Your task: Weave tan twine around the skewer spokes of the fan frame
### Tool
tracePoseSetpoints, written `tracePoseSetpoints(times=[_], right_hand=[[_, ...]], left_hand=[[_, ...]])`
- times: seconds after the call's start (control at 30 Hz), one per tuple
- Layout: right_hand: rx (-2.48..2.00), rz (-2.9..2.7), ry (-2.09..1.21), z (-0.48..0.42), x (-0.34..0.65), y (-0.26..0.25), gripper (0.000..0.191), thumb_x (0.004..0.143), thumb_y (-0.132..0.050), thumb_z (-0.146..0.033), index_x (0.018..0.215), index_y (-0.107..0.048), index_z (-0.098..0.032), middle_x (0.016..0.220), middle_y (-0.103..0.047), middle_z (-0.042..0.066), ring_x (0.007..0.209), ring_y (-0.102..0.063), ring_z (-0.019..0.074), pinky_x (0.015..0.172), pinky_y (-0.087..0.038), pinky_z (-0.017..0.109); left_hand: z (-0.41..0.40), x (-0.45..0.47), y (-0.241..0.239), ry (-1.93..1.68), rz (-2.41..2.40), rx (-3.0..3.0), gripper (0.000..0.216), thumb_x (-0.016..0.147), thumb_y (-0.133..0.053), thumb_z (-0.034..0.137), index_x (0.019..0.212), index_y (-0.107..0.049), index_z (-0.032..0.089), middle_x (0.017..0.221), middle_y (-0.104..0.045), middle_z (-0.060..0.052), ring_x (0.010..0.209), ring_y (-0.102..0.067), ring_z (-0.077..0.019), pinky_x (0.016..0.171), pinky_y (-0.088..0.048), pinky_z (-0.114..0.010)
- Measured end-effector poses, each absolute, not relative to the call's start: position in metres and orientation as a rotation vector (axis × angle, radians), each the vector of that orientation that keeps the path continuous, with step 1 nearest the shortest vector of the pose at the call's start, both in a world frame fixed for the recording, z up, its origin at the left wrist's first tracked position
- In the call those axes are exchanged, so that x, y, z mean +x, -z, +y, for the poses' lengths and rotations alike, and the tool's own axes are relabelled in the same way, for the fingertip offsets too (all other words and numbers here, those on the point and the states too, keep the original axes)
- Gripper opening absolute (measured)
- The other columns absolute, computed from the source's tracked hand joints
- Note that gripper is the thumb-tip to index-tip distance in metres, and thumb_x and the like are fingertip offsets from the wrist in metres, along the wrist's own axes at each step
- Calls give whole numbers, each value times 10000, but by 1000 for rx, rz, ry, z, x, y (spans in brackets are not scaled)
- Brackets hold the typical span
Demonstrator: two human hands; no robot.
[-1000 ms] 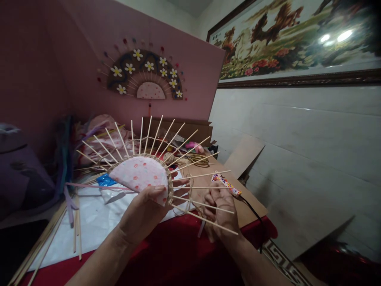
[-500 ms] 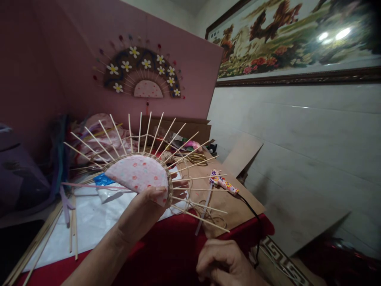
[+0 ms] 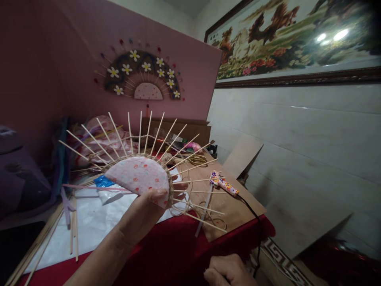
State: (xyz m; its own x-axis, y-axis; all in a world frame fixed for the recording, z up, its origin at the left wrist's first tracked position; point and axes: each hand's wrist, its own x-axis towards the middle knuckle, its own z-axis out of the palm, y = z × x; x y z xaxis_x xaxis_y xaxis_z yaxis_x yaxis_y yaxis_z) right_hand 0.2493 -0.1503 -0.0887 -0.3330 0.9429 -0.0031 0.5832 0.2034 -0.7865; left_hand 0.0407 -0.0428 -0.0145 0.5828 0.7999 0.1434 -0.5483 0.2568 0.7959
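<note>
Above the red-covered worktop (image 3: pixel 178 250), the left hand (image 3: pixel 143 214) holds up a half-made fan frame (image 3: pixel 139 174), a pink dotted half-disc with a woven cane band round its curved edge and thin bamboo spokes fanning out from it. The fingers (image 3: pixel 157 193) are pressed together on it: the thumb lies flat on the pink face near the lower right corner, and the other fingertips show just behind the rim, so the disc is pinched between them. The flat edge of the half-disc runs from upper left down to lower right, ending at the thumb; that is its long axis. The curved side faces up and away from the fingers, with spokes pointing left, straight up and out to the right, the lowest ones slanting down beyond the fingertips.

The right hand (image 3: pixel 228 272) sits low at the near edge, well apart from the frame. It is curled loosely, and I cannot tell whether it grips anything.

Just past the rightmost spokes, a flower-patterned glue gun (image 3: pixel 223 183) lies on a brown cardboard sheet (image 3: pixel 235 206), its black cord trailing off the edge. Loose bamboo sticks (image 3: pixel 44 242) lie to the left of the wrist on white paper (image 3: pixel 92 222). A finished flowered fan (image 3: pixel 143 75) hangs on the pink wall beyond.
</note>
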Motion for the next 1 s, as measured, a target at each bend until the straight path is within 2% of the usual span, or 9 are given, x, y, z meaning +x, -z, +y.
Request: tracePoseSetpoints(times=[0.13, 0.27, 0.33, 0.43, 0.5, 0.6, 0.73, 0.9, 1.0], right_hand=[[-1502, -2005, -1027, -152, 255, 78, 67, 707, -489, -133, 662, -525, -166, 612, -514, -24, 584, -458, 89, 555, -325, 178], [-1597, -2024, -1036, -154, 259, 77, 121, 658, -520, -54, 649, -578, -160, 619, -569, -30, 617, -507, 88, 598, -345, 164], [-1706, -2032, -1002, -154, 260, 78, 107, 705, -544, -112, 613, -582, -152, 595, -583, -21, 605, -520, 95, 569, -338, 170], [-1740, -2156, -900, -155, 262, 74, 241, 793, -519, -245, 587, -605, -154, 554, -592, -11, 554, -524, 103, 542, -336, 194], [-1659, -2216, -797, -155, 264, 68, 163, 788, -513, -201, 728, -664, -181, 692, -657, 4, 657, -579, 125, 625, -373, 203], [-1623, -2187, -753, -157, 268, 56, 210, 743, -513, -104, 846, -665, -206, 813, -676, 14, 762, -605, 138, 700, -393, 207], [-1762, -2066, -764, -155, 276, 48, 201, 797, -541, -229, 619, -623, -182, 537, -602, -11, 571, -569, 134, 587, -381, 225], [-1619, -1894, -531, -130, 306, 46, 196, 860, -439, -260, 834, -619, -189, 754, -639, 15, 625, -571, 138, 575, -398, 235], [-1730, -1764, -472, -103, 328, 39, 272, 877, -410, -345, 740, -577, -179, 615, -579, -12, 462, -501, 115, 497, -374, 237]], left_hand=[[-42, 40, 17, -943, 333, 937, 299, 777, -438, 191, 936, -691, 173, 991, -684, -62, 1125, -479, -244, 976, -287, -372], [-41, 39, 20, -916, 332, 961, 309, 790, -427, 201, 929, -701, 161, 992, -680, -73, 1146, -454, -250, 989, -265, -370], [-40, 39, 20, -915, 338, 966, 315, 791, -423, 199, 931, -704, 170, 981, -680, -66, 1152, -448, -246, 990, -263, -365], [-40, 40, 19, -934, 351, 955, 319, 793, -414, 182, 913, -709, 174, 952, -684, -61, 1150, -450, -239, 988, -269, -362], [-41, 40, 18, -942, 359, 950, 317, 794, -412, 177, 900, -710, 171, 939, -686, -63, 1144, -456, -237, 987, -271, -363], [-42, 39, 18, -938, 361, 959, 306, 790, -425, 191, 904, -707, 165, 934, -689, -69, 1131, -470, -243, 988, -269, -374], [-42, 39, 17, -932, 355, 991, 308, 785, -435, 208, 944, -694, 156, 970, -691, -77, 1104, -496, -247, 986, -272, -380], [-41, 40, 18, -936, 327, 1004, 339, 793, -408, 183, 1004, -671, 149, 1043, -677, -79, 1080, -521, -239, 982, -288, -384], [-41, 40, 19, -957, 313, 1011, 355, 796, -408, 176, 1050, -653, 135, 1071, -665, -95, 1068, -529, -251, 970, -302, -403]])
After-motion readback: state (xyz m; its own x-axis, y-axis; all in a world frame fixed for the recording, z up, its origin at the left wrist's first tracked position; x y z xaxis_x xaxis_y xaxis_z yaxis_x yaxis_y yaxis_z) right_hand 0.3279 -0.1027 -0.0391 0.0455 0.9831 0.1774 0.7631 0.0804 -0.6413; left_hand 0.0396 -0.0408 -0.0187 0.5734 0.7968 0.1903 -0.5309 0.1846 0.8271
